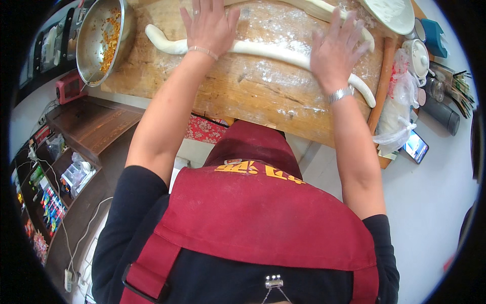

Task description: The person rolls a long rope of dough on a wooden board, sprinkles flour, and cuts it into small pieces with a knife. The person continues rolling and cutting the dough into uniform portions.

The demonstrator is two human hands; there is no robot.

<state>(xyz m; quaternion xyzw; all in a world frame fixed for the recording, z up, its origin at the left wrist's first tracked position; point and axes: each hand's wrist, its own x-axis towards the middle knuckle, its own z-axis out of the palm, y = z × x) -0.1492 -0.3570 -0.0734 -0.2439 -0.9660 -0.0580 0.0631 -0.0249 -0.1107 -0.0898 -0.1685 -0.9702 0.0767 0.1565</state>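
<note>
A long rope of pale dough (271,51) lies across a floured wooden board (243,85). My left hand (210,28) rests flat over the rope's left part, fingers spread, with the dough's rounded end showing beyond it. Over the right part is my right hand (336,53), palm down, fingers spread and somewhat blurred; the tail of the rope curves out past my wrist. Neither hand grips the dough. A second dough rope (319,8) lies farther back, partly behind my right hand. Loose white flour (290,45) is scattered on the board between my hands.
A steel bowl (91,45) with orange-brown filling stands at the left. At the back right is a bowl of white flour (408,17). A wooden rolling pin (381,83) lies along the right edge, beside plastic bags (398,91), a lidded white pot (417,57), a dark flask (440,114) and a phone (416,146).
</note>
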